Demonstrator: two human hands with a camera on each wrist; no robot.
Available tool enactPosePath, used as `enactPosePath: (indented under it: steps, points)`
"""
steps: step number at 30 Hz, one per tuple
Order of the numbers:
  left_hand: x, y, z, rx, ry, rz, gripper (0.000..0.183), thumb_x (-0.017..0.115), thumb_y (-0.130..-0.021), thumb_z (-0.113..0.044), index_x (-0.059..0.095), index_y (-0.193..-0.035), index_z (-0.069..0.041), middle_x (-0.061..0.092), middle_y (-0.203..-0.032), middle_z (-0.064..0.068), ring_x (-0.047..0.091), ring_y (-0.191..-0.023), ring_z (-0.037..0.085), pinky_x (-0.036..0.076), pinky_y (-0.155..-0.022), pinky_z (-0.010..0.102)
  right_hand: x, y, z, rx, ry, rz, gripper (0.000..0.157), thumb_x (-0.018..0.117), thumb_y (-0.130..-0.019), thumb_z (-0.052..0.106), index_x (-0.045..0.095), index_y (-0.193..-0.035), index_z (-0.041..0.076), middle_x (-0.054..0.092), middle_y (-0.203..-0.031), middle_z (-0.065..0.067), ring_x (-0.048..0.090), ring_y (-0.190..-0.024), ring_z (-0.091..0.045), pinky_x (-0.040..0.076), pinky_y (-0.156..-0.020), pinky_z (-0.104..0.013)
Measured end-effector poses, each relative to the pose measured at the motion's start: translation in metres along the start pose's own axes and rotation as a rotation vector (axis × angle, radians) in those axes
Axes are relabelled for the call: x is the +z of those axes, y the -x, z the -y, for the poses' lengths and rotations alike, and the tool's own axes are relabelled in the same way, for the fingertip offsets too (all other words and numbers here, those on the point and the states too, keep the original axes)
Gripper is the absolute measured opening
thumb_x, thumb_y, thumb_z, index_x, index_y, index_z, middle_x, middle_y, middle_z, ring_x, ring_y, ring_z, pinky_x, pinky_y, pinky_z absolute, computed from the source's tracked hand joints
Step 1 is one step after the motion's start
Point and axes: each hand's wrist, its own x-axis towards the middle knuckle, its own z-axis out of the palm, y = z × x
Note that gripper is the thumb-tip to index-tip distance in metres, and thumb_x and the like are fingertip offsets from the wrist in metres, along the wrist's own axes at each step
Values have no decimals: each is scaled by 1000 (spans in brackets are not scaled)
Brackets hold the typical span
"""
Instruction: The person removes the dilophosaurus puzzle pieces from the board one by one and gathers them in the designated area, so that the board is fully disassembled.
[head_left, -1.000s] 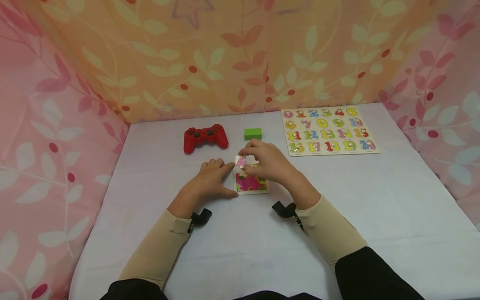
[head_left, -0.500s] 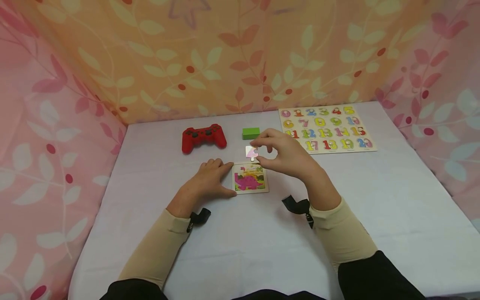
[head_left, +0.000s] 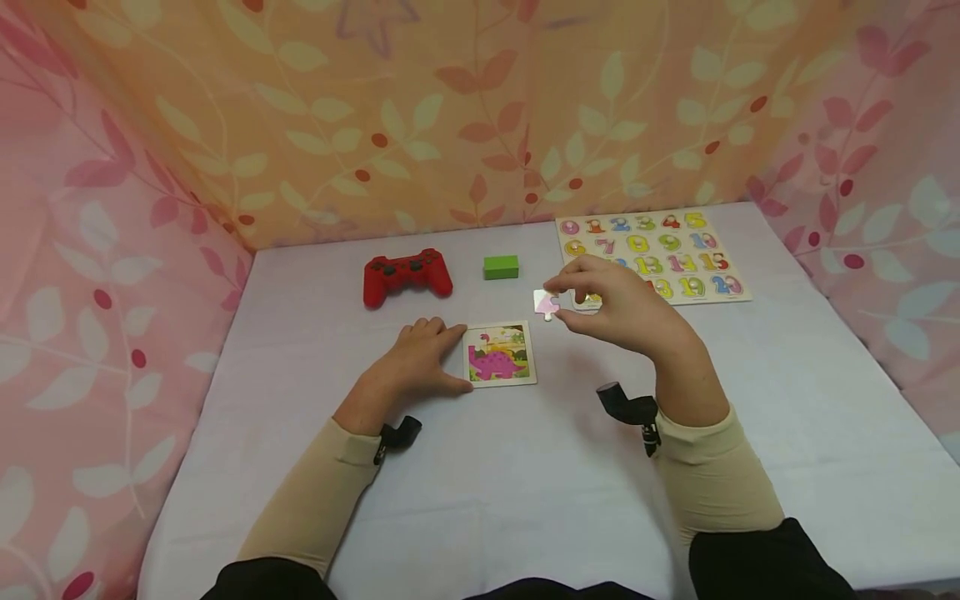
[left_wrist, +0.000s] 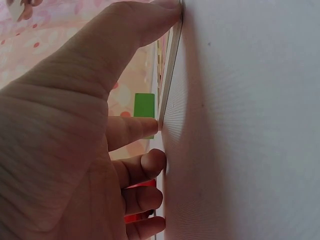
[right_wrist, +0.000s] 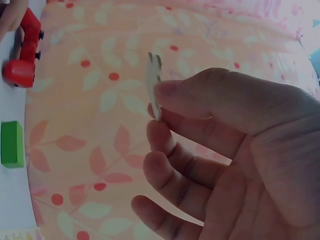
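Right hand (head_left: 624, 310) has its grip clamped on a puzzle piece (head_left: 544, 305), up above the counter (head_left: 480, 483), right of the dinosaur puzzle (head_left: 498, 357); left hand (head_left: 422, 360), grip spread apart, touches that puzzle's left edge.

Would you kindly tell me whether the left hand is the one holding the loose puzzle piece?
No, the right hand pinches the puzzle piece, while the left hand touches the edge of the dinosaur puzzle.

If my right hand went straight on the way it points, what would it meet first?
Likely the green block, by the head view; depth is unclear, and the raised right hand might pass above it.
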Motion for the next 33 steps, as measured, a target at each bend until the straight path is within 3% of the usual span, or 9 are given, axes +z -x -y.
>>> enactPosePath:
  steps: [6, 9, 14, 20, 28, 33]
  points:
    - [1, -2, 2, 21, -10, -2, 102, 80, -76, -65, 41, -158, -17, 49, -131, 6, 41, -122, 24, 31, -110, 47, -7, 4, -15, 48, -34, 49, 28, 78, -90, 10, 76, -118, 8, 68, -113, -1, 55, -92, -21, 46, -77, -39]
    - [1, -2, 2, 19, -12, -2, 103, 80, -76, -65, 40, -159, -18, 49, -131, 6, 41, -122, 24, 31, -110, 47, -5, 2, -24, 134, -49, 96, 30, 79, -90, 13, 75, -120, 8, 68, -111, -4, 54, -93, -23, 46, -77, -40]
    - [1, -2, 2, 17, -15, 0, 103, 80, -76, -64, 41, -159, -18, 49, -131, 6, 41, -122, 24, 32, -109, 46, 10, -9, -52, 319, -61, 202, 34, 79, -89, 19, 75, -122, 11, 66, -107, -9, 55, -92, -28, 48, -75, -41]
    - [1, -2, 2, 18, -13, 0, 102, 80, -76, -64, 41, -159, -18, 50, -131, 6, 41, -122, 24, 33, -109, 47, 31, -19, -79, 426, -95, 273, 33, 77, -90, 18, 75, -122, 12, 67, -116, -9, 56, -99, -29, 47, -82, -41]
    - [1, -2, 1, 13, -13, -3, 103, 81, -76, -63, 41, -159, -18, 50, -131, 6, 41, -123, 24, 32, -109, 48, 57, -28, -96, 422, -103, 297, 32, 79, -88, 14, 75, -119, 6, 70, -107, -9, 56, -94, -27, 47, -81, -39]
    - [2, -2, 2, 8, -15, -1, 103, 81, -76, -64, 41, -159, -18, 50, -130, 6, 41, -123, 24, 33, -109, 48, 68, -31, -103, 396, -35, 285, 32, 77, -88, 11, 75, -119, 4, 71, -111, -9, 58, -99, -27, 48, -89, -42]
